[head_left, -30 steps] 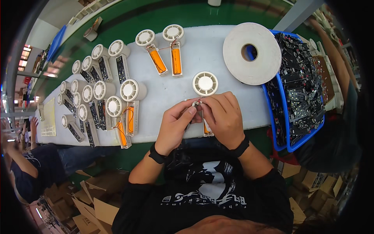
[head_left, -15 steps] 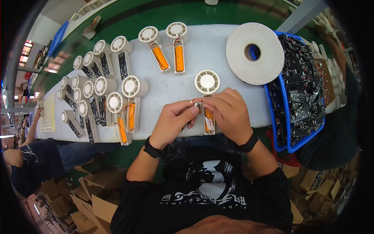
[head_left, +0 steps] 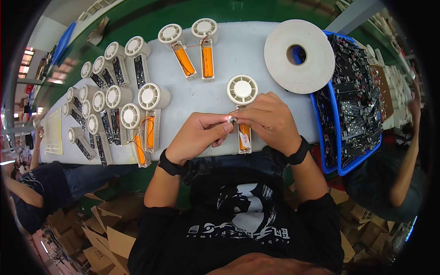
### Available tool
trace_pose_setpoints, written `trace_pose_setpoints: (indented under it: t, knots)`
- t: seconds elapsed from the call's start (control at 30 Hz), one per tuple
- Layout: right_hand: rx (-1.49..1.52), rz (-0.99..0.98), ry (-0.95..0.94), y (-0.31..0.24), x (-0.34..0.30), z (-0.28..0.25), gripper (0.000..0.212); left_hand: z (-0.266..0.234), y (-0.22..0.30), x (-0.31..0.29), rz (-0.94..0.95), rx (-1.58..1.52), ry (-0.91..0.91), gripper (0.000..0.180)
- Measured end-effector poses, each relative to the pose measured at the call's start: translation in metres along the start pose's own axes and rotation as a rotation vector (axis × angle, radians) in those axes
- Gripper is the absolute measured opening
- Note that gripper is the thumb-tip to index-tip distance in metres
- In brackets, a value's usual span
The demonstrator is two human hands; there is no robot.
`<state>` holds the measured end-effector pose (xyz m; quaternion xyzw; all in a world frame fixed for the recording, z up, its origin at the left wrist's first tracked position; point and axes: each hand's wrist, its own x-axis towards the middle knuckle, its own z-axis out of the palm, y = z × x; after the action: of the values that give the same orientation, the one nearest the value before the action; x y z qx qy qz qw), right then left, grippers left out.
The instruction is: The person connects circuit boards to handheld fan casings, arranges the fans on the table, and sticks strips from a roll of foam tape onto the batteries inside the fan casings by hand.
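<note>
Head view: the left hand (head_left: pixel 190 137) and the right hand (head_left: pixel 274 123) jointly pinch a small lit component (head_left: pixel 231 119). A white fan head (head_left: pixel 242 89) sits at 1 o'clock from it, an orange battery (head_left: pixel 244 129) at 5 o'clock.

Fingers of left hand (head_left: pixel 192 136) and right hand (head_left: pixel 273 123) meet on a small part (head_left: pixel 232 120) with a bright glowing spot, at the near side of the white-covered worktop (head_left: pixel 197 101). Between the hands, a white fan (head_left: pixel 242 89), head far, handle near, orange battery (head_left: pixel 244 136) exposed and bearing a white label. Left: clustered similar fans (head_left: pixel 118 97), most showing dark circuit boards; far centre, two with orange batteries; right, large white roll (head_left: pixel 316 59) lying beside blue bins (head_left: pixel 336 121) heaped with black boards (head_left: pixel 356 91).
</note>
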<state>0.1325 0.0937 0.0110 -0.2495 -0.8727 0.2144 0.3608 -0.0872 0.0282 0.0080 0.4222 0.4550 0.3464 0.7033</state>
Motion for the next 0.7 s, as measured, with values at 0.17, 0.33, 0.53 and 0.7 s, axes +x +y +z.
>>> trace_pose_setpoints:
  t: [0.17, 0.33, 0.53, 0.7]
  knots:
    - [-0.071, 0.082, -0.063, -0.021, 0.006, -0.01, 0.026, 0.004, 0.002, -0.007, 0.123, 0.105, 0.108, 0.025]
    - [0.14, 0.202, -0.007, -0.037, 0.011, -0.012, 0.025, 0.009, 0.02, -0.012, 0.331, 0.515, 0.111, 0.027]
    - [0.268, 0.251, 0.018, -0.026, 0.012, -0.004, 0.024, 0.009, 0.019, -0.012, 0.319, 0.565, 0.09, 0.028]
    - [0.244, 0.259, 0.02, -0.03, 0.015, -0.004, 0.022, 0.007, 0.014, -0.012, 0.309, 0.493, 0.098, 0.027]
